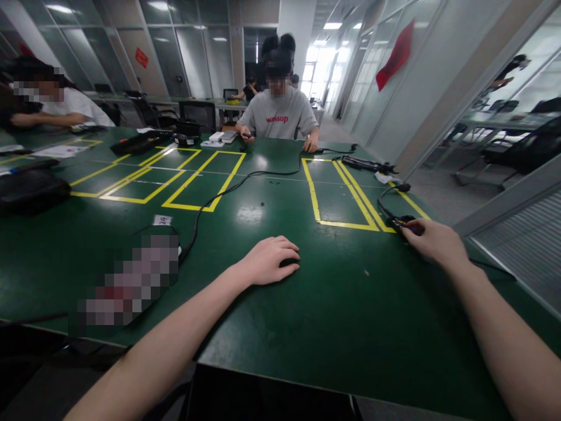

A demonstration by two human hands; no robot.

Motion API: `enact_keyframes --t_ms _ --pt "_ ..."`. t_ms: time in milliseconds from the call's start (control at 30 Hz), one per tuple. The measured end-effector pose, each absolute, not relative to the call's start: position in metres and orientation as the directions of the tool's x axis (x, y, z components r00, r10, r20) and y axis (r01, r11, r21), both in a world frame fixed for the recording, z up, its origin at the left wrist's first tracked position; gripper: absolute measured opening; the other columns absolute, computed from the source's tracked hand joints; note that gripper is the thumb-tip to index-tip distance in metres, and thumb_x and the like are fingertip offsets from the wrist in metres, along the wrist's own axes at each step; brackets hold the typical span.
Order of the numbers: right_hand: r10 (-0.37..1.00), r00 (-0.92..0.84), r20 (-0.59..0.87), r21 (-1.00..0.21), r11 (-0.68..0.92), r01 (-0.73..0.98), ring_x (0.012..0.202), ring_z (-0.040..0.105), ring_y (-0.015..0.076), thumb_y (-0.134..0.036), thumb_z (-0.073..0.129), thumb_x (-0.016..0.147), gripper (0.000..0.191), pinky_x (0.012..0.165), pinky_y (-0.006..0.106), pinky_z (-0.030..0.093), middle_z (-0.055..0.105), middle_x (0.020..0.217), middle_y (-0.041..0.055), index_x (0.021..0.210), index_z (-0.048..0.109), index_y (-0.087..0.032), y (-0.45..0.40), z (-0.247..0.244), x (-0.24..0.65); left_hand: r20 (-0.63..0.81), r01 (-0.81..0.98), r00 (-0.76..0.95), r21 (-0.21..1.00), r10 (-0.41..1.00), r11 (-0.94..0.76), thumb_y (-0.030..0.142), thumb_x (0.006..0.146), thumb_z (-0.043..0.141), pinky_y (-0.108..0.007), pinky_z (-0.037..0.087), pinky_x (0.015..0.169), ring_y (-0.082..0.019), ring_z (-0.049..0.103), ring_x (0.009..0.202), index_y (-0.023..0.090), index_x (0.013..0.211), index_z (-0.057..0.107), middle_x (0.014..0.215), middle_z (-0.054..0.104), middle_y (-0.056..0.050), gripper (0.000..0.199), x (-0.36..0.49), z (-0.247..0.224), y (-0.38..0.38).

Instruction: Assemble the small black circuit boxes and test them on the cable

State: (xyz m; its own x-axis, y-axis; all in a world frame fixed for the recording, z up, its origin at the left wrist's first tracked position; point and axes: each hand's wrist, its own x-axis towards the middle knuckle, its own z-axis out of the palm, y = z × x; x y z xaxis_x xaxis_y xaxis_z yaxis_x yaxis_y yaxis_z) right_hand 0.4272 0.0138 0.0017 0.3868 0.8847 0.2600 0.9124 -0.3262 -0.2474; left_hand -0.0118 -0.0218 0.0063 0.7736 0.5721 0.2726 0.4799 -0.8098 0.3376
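Observation:
My left hand (272, 261) rests on the green tabletop (324, 316) near the middle. Its fingers lie loosely curved, the thumb stands apart, and nothing shows in the hand. Farther right, my right hand (436, 241) has its thumb and fingers closed on a small black object (405, 222) by the table's right side. A black cable (380, 202) loops away from this object to a dark plug-like end (402, 187). The palm side of the right hand is hidden, and the object's exact kind cannot be made out.
Yellow tape (346, 225) outlines rectangles on the table. A long black cord (249, 177) runs from a blurred-out object (135, 280) towards a person (280, 114) seated opposite. A folded black tripod-like item (366, 164) lies at the far right, a black bag (30, 190) at the left.

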Motion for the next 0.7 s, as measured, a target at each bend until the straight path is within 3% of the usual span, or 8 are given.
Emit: enact_keyframes --t_ms 100,233,433,567,700 --pt "0.889 0.332 0.316 -0.39 -0.198 0.9 0.078 0.068 0.0295 -0.042 0.067 0.073 0.027 0.062 0.036 0.046 0.074 0.083 0.0109 0.088 0.073 -0.021 0.011 0.001 0.424 0.293 0.474 0.768 0.34 0.57 -0.813 0.031 0.099 0.061 -0.041 0.055 0.101 -0.024 0.067 0.116 0.022 0.109 0.077 0.124 0.074 -0.007 0.021 -0.014 0.006 -0.021" --pt "0.864 0.361 0.351 -0.464 -0.175 0.869 0.077 0.067 0.0263 -0.036 0.063 0.069 0.032 0.064 0.035 0.049 0.073 0.081 0.0067 0.095 0.074 -0.021 0.011 -0.003 0.421 0.296 0.473 0.767 0.339 0.569 -0.813 0.03 0.098 0.062 -0.041 0.056 0.099 -0.024 0.067 0.115 0.02 0.108 0.077 0.123 0.075 -0.007 0.021 -0.017 0.006 -0.019" --pt "0.856 0.385 0.344 -0.463 -0.202 0.863 0.075 0.065 0.0266 -0.035 0.069 0.064 0.041 0.064 0.036 0.05 0.072 0.08 0.0062 0.102 0.075 -0.02 0.015 -0.004 0.417 0.3 0.461 0.771 0.344 0.561 -0.818 0.031 0.099 0.06 -0.041 0.055 0.101 -0.024 0.067 0.115 0.021 0.109 0.077 0.123 0.074 -0.008 0.022 -0.017 0.007 -0.019" --pt "0.818 0.385 0.426 -0.464 -0.168 0.87 0.083 0.067 0.0294 -0.037 0.069 0.067 0.038 0.07 0.039 0.053 0.074 0.089 0.0079 0.102 0.075 -0.022 0.014 -0.003 0.42 0.292 0.471 0.768 0.347 0.571 -0.811 0.031 0.099 0.06 -0.041 0.055 0.1 -0.024 0.067 0.116 0.022 0.108 0.077 0.124 0.074 -0.007 0.021 -0.016 0.007 -0.02" --pt "0.746 0.421 0.516 -0.445 -0.186 0.876 0.087 0.066 0.0306 -0.038 0.064 0.075 0.041 0.079 0.042 0.054 0.072 0.093 0.0135 0.108 0.074 -0.017 0.011 -0.004 0.432 0.29 0.478 0.765 0.341 0.574 -0.81 0.031 0.098 0.061 -0.041 0.056 0.099 -0.024 0.067 0.116 0.022 0.107 0.077 0.124 0.074 -0.007 0.02 -0.016 0.008 -0.02"
